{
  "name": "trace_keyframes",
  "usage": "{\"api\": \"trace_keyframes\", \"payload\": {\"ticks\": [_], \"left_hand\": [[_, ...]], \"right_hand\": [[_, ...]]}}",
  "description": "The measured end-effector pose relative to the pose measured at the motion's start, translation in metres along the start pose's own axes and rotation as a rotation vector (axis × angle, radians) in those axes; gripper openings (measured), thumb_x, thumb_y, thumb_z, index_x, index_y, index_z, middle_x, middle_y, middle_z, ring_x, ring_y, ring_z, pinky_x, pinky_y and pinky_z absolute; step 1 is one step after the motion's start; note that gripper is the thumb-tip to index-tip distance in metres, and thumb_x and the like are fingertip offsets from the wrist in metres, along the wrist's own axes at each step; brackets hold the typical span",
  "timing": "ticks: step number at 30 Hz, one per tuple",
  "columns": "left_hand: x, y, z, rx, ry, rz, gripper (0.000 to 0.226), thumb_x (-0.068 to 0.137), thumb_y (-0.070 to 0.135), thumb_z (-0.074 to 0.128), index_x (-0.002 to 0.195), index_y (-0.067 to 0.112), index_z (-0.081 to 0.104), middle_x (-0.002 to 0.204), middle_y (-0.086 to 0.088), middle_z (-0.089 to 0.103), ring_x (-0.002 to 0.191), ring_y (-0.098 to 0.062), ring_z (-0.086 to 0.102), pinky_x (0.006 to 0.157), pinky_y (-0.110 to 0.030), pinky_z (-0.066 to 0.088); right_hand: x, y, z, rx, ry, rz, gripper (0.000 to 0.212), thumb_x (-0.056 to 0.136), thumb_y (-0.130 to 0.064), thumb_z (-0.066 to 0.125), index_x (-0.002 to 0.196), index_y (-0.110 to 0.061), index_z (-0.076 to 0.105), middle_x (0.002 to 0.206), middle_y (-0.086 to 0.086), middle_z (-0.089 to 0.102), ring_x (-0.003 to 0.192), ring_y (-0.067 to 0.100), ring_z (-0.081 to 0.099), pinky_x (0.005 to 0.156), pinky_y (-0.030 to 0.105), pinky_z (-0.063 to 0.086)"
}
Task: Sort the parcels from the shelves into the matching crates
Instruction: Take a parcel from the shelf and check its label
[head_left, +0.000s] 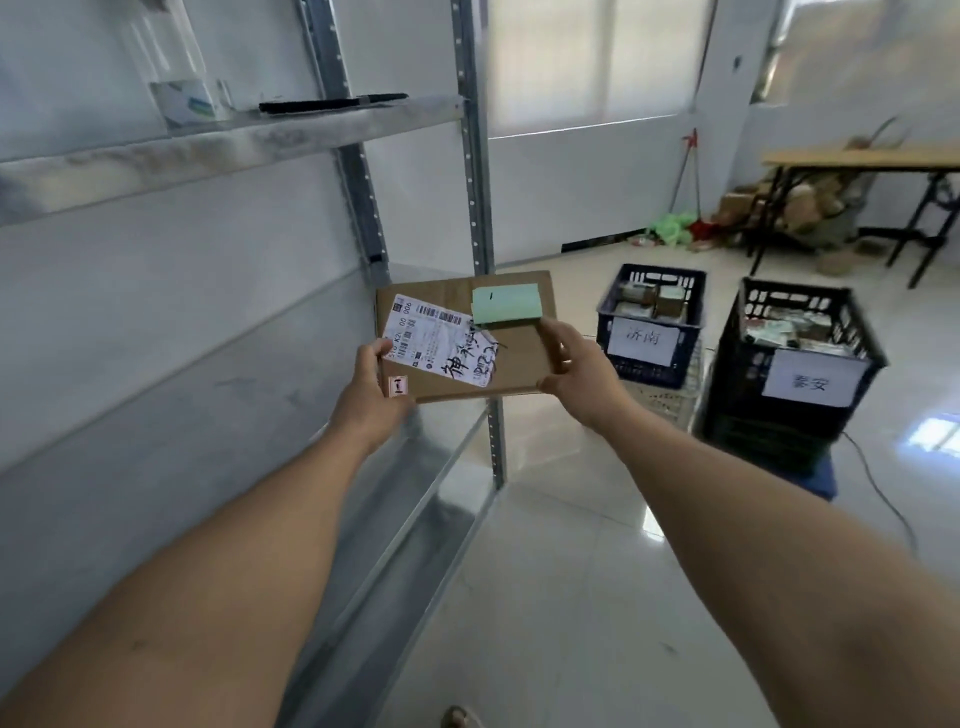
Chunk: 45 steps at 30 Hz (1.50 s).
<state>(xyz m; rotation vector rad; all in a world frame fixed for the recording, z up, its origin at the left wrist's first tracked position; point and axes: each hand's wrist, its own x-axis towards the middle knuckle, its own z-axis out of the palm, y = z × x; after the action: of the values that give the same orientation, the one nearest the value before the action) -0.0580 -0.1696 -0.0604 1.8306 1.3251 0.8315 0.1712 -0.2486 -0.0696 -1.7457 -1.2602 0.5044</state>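
A flat brown cardboard parcel (514, 358) with a white shipping label and a green sticky note is held in front of the metal shelf unit (470, 156). My left hand (371, 395) grips its near left corner, thumb on the label. My right hand (576, 366) grips its right edge. To the right on the floor, a dark blue crate (649, 322) with a white paper sign stands on a pale crate. Beside it is a black crate (800, 374) with its own sign, stacked on another crate. Both hold several parcels.
On the upper shelf lie a small white-and-green box (189, 104) and a flat black object (332, 104). A wooden folding table (862, 161) stands at the far right, with cardboard and a green bag heaped beneath. A cable runs across the tiled floor by the black crate.
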Motion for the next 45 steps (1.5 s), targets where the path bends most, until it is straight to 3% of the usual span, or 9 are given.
{"api": "trace_keyframes", "payload": {"ticks": [6, 11, 14, 16, 22, 25, 29, 38, 45], "left_hand": [[0.061, 0.018, 0.065, -0.053, -0.125, 0.101, 0.072, 0.083, 0.005, 0.065, 0.141, 0.031, 0.031, 0.128, 0.003, 0.055, 0.106, -0.018, 0.056, 0.091, -0.031, 0.045], [0.126, 0.040, 0.115, -0.075, -0.148, 0.159, 0.058, 0.090, 0.010, 0.061, 0.139, 0.026, 0.035, 0.119, 0.006, 0.050, 0.098, -0.013, 0.052, 0.087, -0.024, 0.041], [0.173, 0.054, 0.138, -0.063, -0.164, 0.171, 0.057, 0.089, 0.007, 0.060, 0.138, 0.025, 0.038, 0.127, -0.002, 0.053, 0.097, -0.014, 0.051, 0.087, -0.026, 0.043], [0.210, 0.060, 0.153, -0.056, -0.176, 0.170, 0.058, 0.088, 0.007, 0.061, 0.137, 0.027, 0.038, 0.131, -0.003, 0.054, 0.097, -0.015, 0.052, 0.086, -0.029, 0.047], [0.310, 0.077, 0.191, -0.010, -0.232, 0.199, 0.056, 0.090, 0.012, 0.061, 0.136, 0.030, 0.034, 0.133, 0.001, 0.055, 0.103, -0.017, 0.055, 0.078, -0.027, 0.040], [0.349, 0.084, 0.219, -0.013, -0.279, 0.204, 0.056, 0.091, 0.014, 0.061, 0.136, 0.032, 0.033, 0.132, -0.001, 0.056, 0.101, -0.017, 0.055, 0.080, -0.029, 0.042], [0.379, 0.099, 0.267, -0.020, -0.374, 0.233, 0.056, 0.093, 0.013, 0.059, 0.137, 0.029, 0.030, 0.135, -0.004, 0.053, 0.099, -0.015, 0.051, 0.081, -0.029, 0.042], [0.452, 0.156, 0.395, 0.041, -0.452, 0.343, 0.064, 0.089, 0.012, 0.061, 0.140, 0.029, 0.027, 0.129, -0.001, 0.055, 0.099, -0.019, 0.053, 0.089, -0.034, 0.043], [0.504, 0.237, 0.532, 0.128, -0.521, 0.396, 0.065, 0.087, 0.013, 0.063, 0.139, 0.029, 0.028, 0.127, -0.006, 0.059, 0.101, -0.030, 0.060, 0.088, -0.038, 0.046]], "right_hand": [[0.034, 0.041, -0.043, -0.056, 0.081, 0.068, 0.081, 0.077, 0.000, 0.070, 0.140, -0.036, 0.035, 0.123, 0.010, 0.050, 0.108, 0.029, 0.056, 0.092, 0.047, 0.052], [0.078, 0.060, -0.074, 0.016, 0.120, 0.068, 0.102, 0.078, 0.009, 0.069, 0.151, -0.036, 0.014, 0.114, -0.005, 0.051, 0.100, 0.012, 0.054, 0.062, 0.020, 0.052], [0.123, 0.071, -0.084, 0.021, 0.113, 0.120, 0.107, 0.078, 0.005, 0.071, 0.153, -0.038, 0.008, 0.130, 0.006, 0.051, 0.115, 0.020, 0.052, 0.081, 0.028, 0.054], [0.160, 0.077, -0.090, 0.047, 0.122, 0.197, 0.099, 0.078, 0.002, 0.072, 0.152, -0.033, 0.016, 0.133, 0.008, 0.050, 0.120, 0.025, 0.051, 0.096, 0.040, 0.050], [0.257, 0.103, -0.101, 0.077, 0.227, 0.312, 0.022, 0.090, -0.018, 0.063, 0.110, -0.018, 0.054, 0.104, 0.004, 0.061, 0.090, 0.018, 0.058, 0.077, 0.029, 0.048], [0.294, 0.124, -0.109, 0.049, 0.310, 0.323, 0.017, 0.098, -0.033, 0.050, 0.102, -0.017, 0.056, 0.097, 0.003, 0.061, 0.092, 0.021, 0.060, 0.081, 0.037, 0.051], [0.327, 0.164, -0.135, -0.185, 0.396, 0.343, 0.005, 0.096, -0.025, 0.053, 0.092, -0.023, 0.052, 0.103, 0.008, 0.060, 0.088, 0.022, 0.060, 0.076, 0.038, 0.053], [0.394, 0.254, -0.230, -0.390, 0.414, 0.349, 0.028, 0.089, -0.015, 0.060, 0.115, -0.023, 0.052, 0.116, 0.010, 0.053, 0.093, 0.022, 0.051, 0.078, 0.030, 0.039], [0.436, 0.329, -0.346, -0.374, 0.369, 0.410, 0.046, 0.086, -0.014, 0.067, 0.126, -0.024, 0.047, 0.121, 0.010, 0.047, 0.100, 0.024, 0.051, 0.089, 0.034, 0.046]]}}
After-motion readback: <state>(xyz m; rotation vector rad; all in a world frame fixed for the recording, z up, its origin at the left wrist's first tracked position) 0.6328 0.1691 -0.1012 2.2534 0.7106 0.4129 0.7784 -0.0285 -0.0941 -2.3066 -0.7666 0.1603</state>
